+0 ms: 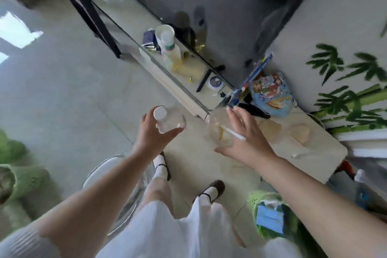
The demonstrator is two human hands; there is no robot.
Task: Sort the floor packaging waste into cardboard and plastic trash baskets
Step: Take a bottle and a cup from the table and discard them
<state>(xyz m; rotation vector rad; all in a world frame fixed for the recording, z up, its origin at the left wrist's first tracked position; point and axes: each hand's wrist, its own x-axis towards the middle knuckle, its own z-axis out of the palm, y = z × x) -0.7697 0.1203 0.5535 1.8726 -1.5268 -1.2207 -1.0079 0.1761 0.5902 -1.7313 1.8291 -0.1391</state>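
Both hands hold plastic: left hand (152, 134) fingers curl round a clear bottle (169, 121); right hand (249, 136) fingers, spread wide, clasp a clear cup (218, 132) between thumb and fingertips.

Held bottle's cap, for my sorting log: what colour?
White cap, clearest in the head view.

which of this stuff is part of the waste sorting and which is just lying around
Job: plastic bottle in left hand; plastic cup in right hand; green basket by the feet; second green basket.
Lying about: clear chair; ledge bottle; round tub.
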